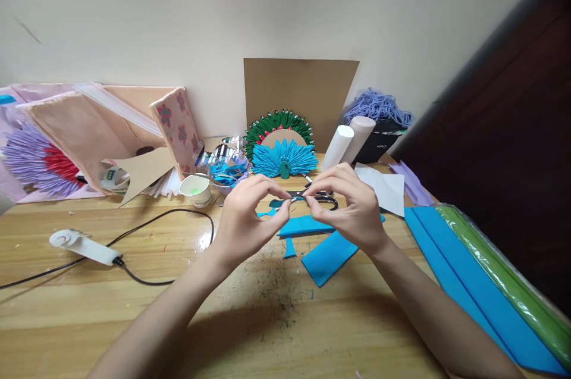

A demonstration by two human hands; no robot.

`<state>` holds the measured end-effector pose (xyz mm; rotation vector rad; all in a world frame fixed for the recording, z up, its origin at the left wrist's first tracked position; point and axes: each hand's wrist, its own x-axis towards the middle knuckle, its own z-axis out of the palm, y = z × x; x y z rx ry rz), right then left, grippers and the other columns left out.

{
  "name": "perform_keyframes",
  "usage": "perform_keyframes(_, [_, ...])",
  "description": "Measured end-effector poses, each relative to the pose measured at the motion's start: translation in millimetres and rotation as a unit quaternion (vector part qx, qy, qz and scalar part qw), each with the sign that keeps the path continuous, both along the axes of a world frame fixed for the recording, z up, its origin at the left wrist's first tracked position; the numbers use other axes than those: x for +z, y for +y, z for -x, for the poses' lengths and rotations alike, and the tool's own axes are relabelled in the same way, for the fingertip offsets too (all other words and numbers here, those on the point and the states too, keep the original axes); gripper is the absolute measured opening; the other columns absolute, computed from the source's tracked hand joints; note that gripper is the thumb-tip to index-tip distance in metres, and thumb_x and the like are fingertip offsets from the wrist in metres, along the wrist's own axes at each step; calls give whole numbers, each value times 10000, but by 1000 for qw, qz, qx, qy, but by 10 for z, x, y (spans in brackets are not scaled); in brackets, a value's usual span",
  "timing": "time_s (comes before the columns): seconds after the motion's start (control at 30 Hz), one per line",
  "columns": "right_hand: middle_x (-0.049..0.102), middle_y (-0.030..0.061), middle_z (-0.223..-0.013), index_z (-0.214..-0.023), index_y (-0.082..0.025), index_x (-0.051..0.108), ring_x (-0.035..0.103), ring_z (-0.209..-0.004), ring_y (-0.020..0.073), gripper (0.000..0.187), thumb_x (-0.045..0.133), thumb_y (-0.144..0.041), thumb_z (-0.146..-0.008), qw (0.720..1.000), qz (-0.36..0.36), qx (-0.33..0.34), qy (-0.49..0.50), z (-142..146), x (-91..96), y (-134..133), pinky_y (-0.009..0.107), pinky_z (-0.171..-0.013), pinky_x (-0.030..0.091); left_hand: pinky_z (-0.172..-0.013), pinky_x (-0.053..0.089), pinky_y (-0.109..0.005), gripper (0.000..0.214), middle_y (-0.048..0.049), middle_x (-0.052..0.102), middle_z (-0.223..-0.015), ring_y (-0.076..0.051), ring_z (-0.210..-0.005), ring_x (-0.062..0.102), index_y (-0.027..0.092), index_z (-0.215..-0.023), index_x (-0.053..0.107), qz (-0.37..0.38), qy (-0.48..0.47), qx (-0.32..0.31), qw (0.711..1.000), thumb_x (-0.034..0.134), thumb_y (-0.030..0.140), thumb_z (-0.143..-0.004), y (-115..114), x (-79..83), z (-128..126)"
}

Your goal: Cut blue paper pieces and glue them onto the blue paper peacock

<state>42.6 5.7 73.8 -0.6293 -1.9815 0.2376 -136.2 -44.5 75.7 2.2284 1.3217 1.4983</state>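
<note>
My left hand (243,221) and my right hand (350,206) are raised over the middle of the table, thumb and forefinger pinched on each. A thin, curved bluish strip (298,199) is stretched between the fingertips; its material is too small to make out. Directly behind it lie black-handled scissors (335,204), partly hidden by my fingers. Below the hands are a folded blue sheet (328,257), a blue strip (306,225) and a small blue scrap (289,247). Beyond stands a fan-shaped peacock craft with blue feathers (285,156) and a green outer fan (254,129).
A white corded tool (84,246) lies at left, its black cable looping nearby. Behind it are a paper cup (196,190) and a pink box (129,108). White rolls (338,147), purple yarn (379,108) and blue sheets (468,278) are on the right.
</note>
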Motion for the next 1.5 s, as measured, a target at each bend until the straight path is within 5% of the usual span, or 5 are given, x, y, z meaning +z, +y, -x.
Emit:
perform_keyframes(0.77, [614,24,-799,-812,-220,622,560,-814,186,43,637,-207,-773,997,68,35,-12,35,-26,-19,335,-719,446,-780,465,-354,93,-31,679,-816,-161,-792,601,199,-850,668,25,21,-4,999,622,170,-774,36,-14,30])
perform_keyframes(1.5, [615,19,-779,-787,-220,616,568,-787,181,6,616,-220,-781,997,61,48,-23,22,-18,-11,344,-729,446,-789,452,-352,40,-10,696,-757,-145,-707,617,217,-792,676,13,4,-25,1000,637,224,-789,48,-10,38])
